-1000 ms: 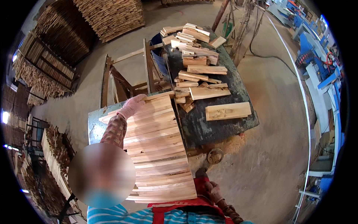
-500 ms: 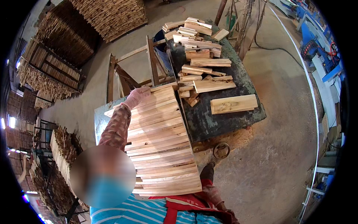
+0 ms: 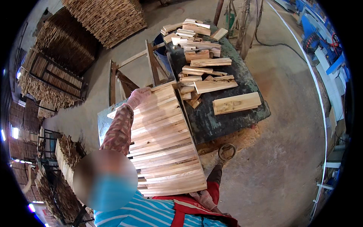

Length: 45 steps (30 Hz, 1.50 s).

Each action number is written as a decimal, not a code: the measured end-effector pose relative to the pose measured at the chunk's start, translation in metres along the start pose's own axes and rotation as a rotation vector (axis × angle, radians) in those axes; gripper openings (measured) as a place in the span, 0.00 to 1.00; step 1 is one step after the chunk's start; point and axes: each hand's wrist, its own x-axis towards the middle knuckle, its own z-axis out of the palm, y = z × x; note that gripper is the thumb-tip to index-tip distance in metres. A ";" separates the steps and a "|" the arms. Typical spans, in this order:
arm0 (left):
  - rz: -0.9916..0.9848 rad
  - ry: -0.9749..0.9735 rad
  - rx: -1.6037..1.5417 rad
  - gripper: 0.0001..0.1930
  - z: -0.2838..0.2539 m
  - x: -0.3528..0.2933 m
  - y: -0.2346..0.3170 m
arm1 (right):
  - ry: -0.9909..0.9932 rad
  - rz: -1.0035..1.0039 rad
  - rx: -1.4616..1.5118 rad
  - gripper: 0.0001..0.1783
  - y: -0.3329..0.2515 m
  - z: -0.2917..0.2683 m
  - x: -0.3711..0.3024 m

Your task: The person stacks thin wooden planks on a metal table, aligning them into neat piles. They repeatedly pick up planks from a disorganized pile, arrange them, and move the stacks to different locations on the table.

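Observation:
A broad row of pale wooden strips (image 3: pixel 162 128) lies side by side on a bench in front of me. My left hand (image 3: pixel 140 97), in a pinkish knitted glove, is closed around the far left end of the row, at the outermost strips. My right hand (image 3: pixel 204 199), also gloved, is low at the near right corner. Its fingers curl against the nearest strip's edge and are partly hidden beneath it. Small gaps show between several strips, and their left ends are uneven.
A dark worn table (image 3: pixel 234 125) on the right carries loose short boards (image 3: pixel 215 86) and a separate stacked pair (image 3: pixel 237 103). Beyond the row stand a wooden frame (image 3: pixel 132 60) and a blue bin (image 3: pixel 162 56). A ring-shaped handwheel (image 3: pixel 227 151) sits below the table. Timber stacks (image 3: pixel 106 20) rise far left.
My right hand has moved left to the near edge of the strips. My left hand stays at the far end. The whole view has shifted slightly.

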 end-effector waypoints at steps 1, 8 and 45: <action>0.006 0.008 0.019 0.22 -0.001 0.007 -0.001 | 0.040 0.006 -0.012 0.36 0.007 0.005 0.007; 0.022 0.072 0.058 0.23 -0.006 0.019 0.023 | 0.011 -0.008 0.002 0.29 0.033 0.023 0.054; 0.245 0.047 -0.860 0.33 0.195 -0.214 0.202 | -0.004 -0.101 -0.652 0.25 0.019 -0.390 -0.009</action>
